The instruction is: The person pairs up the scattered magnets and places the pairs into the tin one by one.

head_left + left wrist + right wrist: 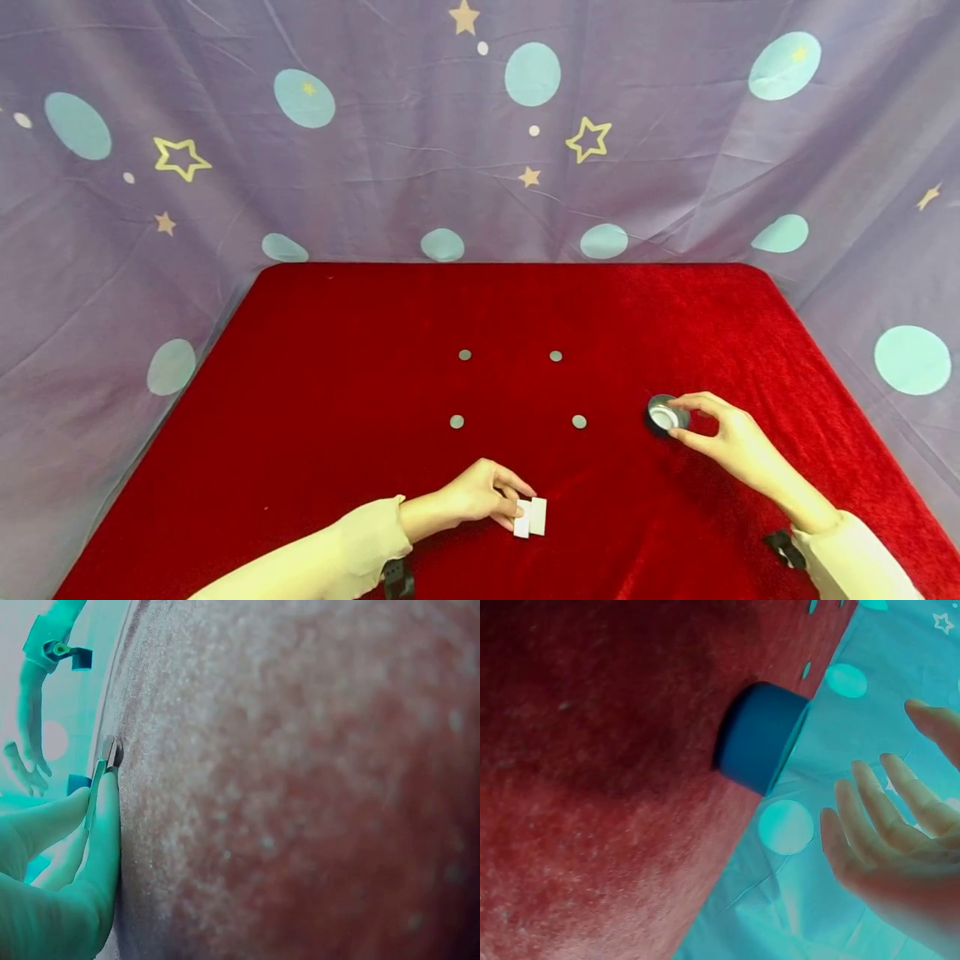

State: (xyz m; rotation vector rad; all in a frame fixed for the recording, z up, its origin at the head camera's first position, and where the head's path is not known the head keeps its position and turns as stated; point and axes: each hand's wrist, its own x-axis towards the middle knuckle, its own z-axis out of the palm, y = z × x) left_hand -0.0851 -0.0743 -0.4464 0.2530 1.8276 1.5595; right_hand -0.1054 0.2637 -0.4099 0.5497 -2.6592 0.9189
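My left hand pinches a small white rectangular piece between thumb and fingers, low over the red cloth. A second white rectangular piece lies against it on the right; in the left wrist view a fingertip reaches right to it. At the right, my right hand hovers over a short round dark-blue container with a pale inside. Its fingers are spread and relaxed, and the right wrist view shows them apart from the container's wall.
Several flat pale grey discs, among them a front left disc and a front right disc, lie mid-table in a rough square. Red velvet cloth covers the table. A purple patterned curtain hangs behind and at both sides.
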